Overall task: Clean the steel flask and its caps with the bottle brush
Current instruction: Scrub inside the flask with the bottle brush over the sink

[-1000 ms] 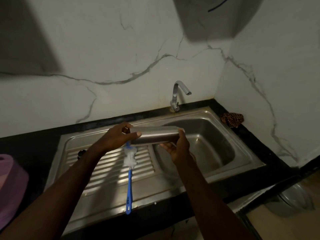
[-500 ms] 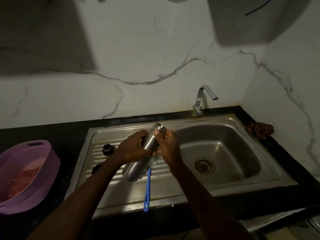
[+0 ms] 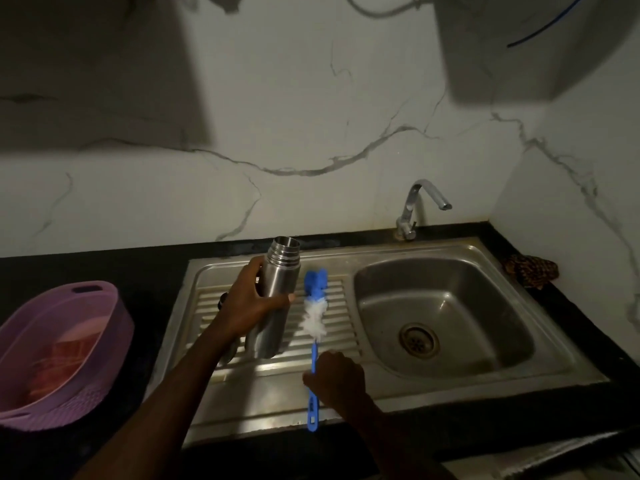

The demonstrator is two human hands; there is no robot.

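Two hands were at work over the draining board of the steel sink point(image 3: 491, 258). Our left hand point(image 3: 247, 306) gripped the steel flask point(image 3: 273, 299) round its middle, fingers curled about the body and the thumb laid across its front, holding it nearly upright above the ribbed board with the open threaded mouth at the far end. Half a second before, both hands had been on the flask, which was tilted with its mouth toward the basin; since then it had been stood up and our right hand point(image 3: 334, 377) had let go of it and dropped to the bottle brush point(image 3: 314, 317). That hand's fingers were curled round the blue handle low down, the bristle head pointing away from us just right of the flask, near it but apart. We could not tell whether the brush lay on the board or was already lifted.

We judged the flask uncapped and ready, with the scrubbing of its inside about to begin. A dark round piece point(image 3: 222, 299), perhaps a cap, showed just left of the left hand, mostly hidden. A purple basket point(image 3: 86, 292) stood at far left, and the tap point(image 3: 420, 202) showed no water running.
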